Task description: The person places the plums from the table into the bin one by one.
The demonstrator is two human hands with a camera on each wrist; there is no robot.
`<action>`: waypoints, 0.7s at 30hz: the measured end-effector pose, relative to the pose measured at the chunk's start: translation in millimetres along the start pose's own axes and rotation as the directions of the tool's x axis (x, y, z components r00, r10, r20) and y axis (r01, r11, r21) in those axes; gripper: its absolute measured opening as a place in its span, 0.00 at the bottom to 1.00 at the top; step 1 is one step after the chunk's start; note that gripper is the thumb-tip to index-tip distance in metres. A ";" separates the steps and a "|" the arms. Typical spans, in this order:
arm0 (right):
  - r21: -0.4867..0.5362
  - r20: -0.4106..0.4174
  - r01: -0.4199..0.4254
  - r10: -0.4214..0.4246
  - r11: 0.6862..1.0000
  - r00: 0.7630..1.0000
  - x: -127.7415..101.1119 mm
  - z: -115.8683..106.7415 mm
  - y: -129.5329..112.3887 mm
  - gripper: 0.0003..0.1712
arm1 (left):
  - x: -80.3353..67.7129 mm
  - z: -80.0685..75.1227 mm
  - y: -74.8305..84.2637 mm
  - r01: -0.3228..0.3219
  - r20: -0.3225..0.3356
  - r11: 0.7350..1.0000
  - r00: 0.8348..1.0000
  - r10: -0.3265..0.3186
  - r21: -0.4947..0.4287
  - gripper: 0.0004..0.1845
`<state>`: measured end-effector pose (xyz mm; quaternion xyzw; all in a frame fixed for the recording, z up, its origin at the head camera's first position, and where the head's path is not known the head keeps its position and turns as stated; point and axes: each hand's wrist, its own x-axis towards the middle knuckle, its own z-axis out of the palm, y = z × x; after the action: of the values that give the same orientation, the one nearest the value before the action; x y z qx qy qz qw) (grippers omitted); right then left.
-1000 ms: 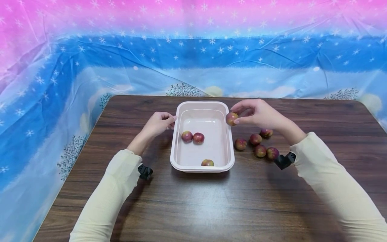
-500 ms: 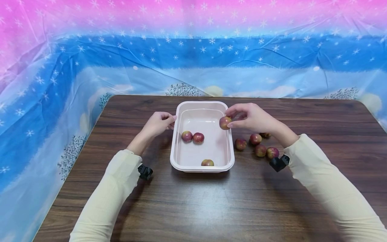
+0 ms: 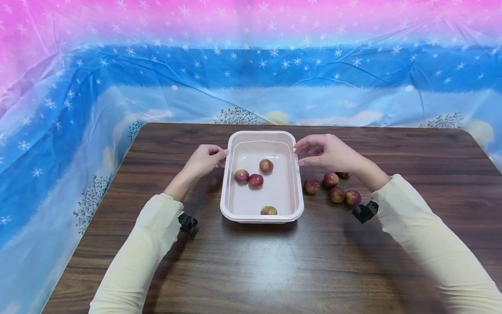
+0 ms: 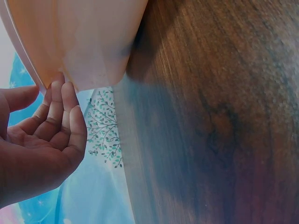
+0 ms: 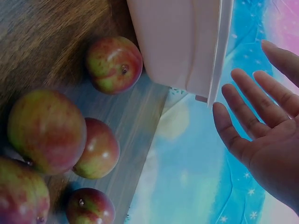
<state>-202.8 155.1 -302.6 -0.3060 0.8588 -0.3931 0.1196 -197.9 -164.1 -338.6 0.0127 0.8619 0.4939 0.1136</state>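
A pink tray (image 3: 224, 192) stands mid-table with several red-green fruits in it; one fruit (image 3: 266, 165) lies near its far end beside two others (image 3: 242, 175). My right hand (image 3: 322, 152) hovers at the tray's right rim, fingers spread and empty; the right wrist view shows its open palm (image 5: 266, 126) beside the tray wall (image 5: 182, 42). My left hand (image 3: 205, 159) is at the tray's left rim, where the left wrist view shows curled fingertips (image 4: 63, 100) touching the tray's outer wall (image 4: 88, 42), with the thumb on the other side of the rim.
Several more fruits (image 3: 337, 194) lie on the brown wooden table (image 3: 251, 266) right of the tray, below my right hand; they also fill the right wrist view (image 5: 46, 130). A blue and pink starred cloth (image 3: 251, 74) hangs behind and left of the table.
My right hand carried a fruit over the tray's right rim and let it go; the fruit now lies in the tray's far part. The left hand stayed put.
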 end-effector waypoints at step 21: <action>-0.050 -0.067 -0.079 0.076 0.996 0.995 -25.3 -18.6 10.9 0.18 | 0.3 0.2 0.2 -0.001 -0.004 1.000 1.000 0.001 -0.002 0.17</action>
<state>-196.0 187.4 -299.3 -0.2626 0.8835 -0.3753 0.0985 -198.2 -163.8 -338.6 0.0120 0.8618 0.4947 0.1119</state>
